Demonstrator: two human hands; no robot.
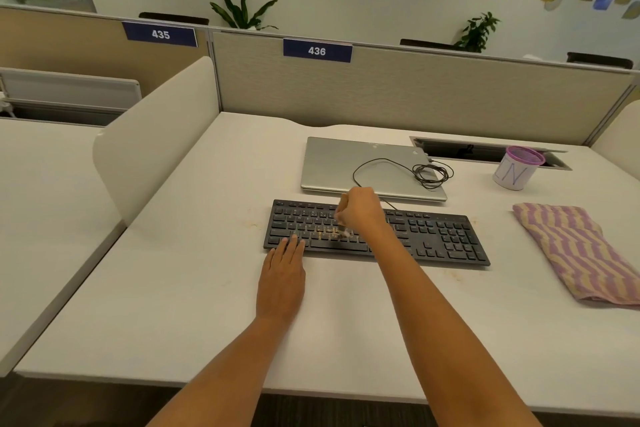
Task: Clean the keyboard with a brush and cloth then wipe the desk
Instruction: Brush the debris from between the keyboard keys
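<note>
— Hands?
— My left hand (282,274) lies flat, pinning the keyboard (433,239) at frame centre; it's light and likely to slide. My right hand (360,215) clenches the blurred brush (344,233) over the middle keys.
— Cloth?
— The cloth (581,253) looks soft, folded at the right edge.

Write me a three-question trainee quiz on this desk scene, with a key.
1. True or false: the left hand lies flat with its fingertips on the keyboard.
2. Which hand grips the brush? A. left B. right C. neither
3. Fill in: the striped cloth lies on the desk, to the ____ of the keyboard.
Key: 1 true; 2 B, the right hand; 3 right.
</note>
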